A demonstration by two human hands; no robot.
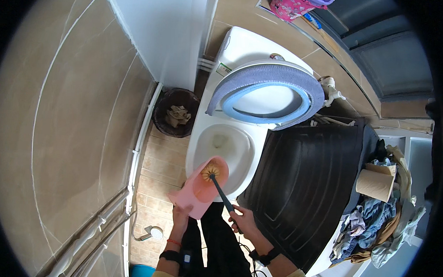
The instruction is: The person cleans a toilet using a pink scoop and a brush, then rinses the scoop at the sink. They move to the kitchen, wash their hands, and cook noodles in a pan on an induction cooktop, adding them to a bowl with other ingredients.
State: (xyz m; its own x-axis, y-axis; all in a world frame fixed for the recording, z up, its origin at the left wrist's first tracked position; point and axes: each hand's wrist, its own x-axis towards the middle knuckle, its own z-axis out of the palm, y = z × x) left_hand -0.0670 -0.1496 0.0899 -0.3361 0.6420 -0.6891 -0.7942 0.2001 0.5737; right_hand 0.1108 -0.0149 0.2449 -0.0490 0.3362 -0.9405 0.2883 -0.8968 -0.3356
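Note:
My left hand [182,214] grips the lower end of a pink plastic container [201,196], which is tilted over the front of the toilet bowl [234,183]. The dark handle of a toilet brush [222,195] is in my right hand [245,221]. Its yellowish bristle head [209,171] sits within the mouth of the container. Some water shows at the back of the bowl. The toilet seat [268,120] stands raised and wears a grey-blue fabric cover [260,74].
A dark waste bin [160,118] with crumpled paper stands left of the toilet. To the right is a black-covered appliance [307,189], with clothes [372,228] and a paper roll [373,184] beyond it. A shower head [156,232] lies on the tiled floor. A pink bucket [290,7] sits on the ledge.

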